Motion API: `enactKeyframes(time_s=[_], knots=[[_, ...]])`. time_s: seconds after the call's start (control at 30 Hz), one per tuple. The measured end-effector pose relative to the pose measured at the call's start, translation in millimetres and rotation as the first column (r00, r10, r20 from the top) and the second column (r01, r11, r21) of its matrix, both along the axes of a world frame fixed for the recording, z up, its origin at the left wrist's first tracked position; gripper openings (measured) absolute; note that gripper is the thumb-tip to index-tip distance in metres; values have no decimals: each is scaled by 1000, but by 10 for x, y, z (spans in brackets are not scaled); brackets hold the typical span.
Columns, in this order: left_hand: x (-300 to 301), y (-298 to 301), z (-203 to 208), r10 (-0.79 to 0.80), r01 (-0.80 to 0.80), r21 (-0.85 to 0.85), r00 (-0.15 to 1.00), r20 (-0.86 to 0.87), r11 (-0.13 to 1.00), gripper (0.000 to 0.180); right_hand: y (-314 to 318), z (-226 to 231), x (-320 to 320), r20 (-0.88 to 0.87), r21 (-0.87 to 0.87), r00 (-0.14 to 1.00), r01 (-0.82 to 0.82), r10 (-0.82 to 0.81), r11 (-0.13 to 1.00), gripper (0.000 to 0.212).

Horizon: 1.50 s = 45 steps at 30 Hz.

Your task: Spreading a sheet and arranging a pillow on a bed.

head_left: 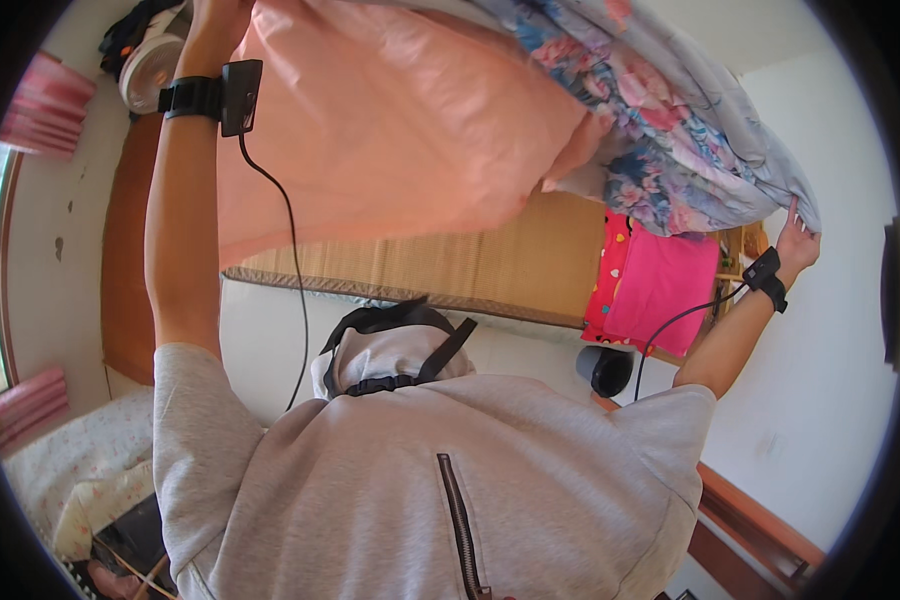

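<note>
A large quilt (400, 130), peach on one side and grey-blue with flowers on the other, hangs raised across the top of the view. My right hand (799, 242) is up at the far right, its fingers closed on the floral edge. My left hand (222, 14) is raised at the upper left beside the peach side; its fingers are cut off by the top edge. Below the quilt lies a bed with a tan woven mat (490, 255). At its right end are a bright pink pillow (667, 285) and red patterned cloth (610, 265).
A white fan (148, 72) stands at the upper left. Pink curtains (45, 110) hang by a window on the left. A dark round bin-like object (607, 371) is beside the bed's right end. Cables run from straps on both wrists.
</note>
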State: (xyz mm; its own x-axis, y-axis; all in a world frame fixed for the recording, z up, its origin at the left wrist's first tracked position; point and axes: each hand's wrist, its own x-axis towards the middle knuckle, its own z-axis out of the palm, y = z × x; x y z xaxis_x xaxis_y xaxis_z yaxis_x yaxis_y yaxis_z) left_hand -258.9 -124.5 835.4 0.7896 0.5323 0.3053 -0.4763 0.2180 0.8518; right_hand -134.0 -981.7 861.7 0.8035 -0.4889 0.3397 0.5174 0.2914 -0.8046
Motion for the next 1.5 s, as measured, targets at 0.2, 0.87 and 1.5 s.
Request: enactKeyframes(time_s=[0.2, 0.87, 1.5], knots=[[369, -299, -853, -92, 74, -146, 989, -116, 987, 28, -116, -1300, -929, -364, -157, 906, 170, -217, 973, 39], [-2019, -37, -2821, -969, 130, -986, 236, -70, 103, 37, 6716, -3625, -3717, -378, 886, 362, -126, 852, 446, 69], [-2407, 413, -2451, -944, 365, -872, 179, -277, 325, 54, 6244, -3950, -4241, -384, 894, 884, 284, 267, 348, 57]])
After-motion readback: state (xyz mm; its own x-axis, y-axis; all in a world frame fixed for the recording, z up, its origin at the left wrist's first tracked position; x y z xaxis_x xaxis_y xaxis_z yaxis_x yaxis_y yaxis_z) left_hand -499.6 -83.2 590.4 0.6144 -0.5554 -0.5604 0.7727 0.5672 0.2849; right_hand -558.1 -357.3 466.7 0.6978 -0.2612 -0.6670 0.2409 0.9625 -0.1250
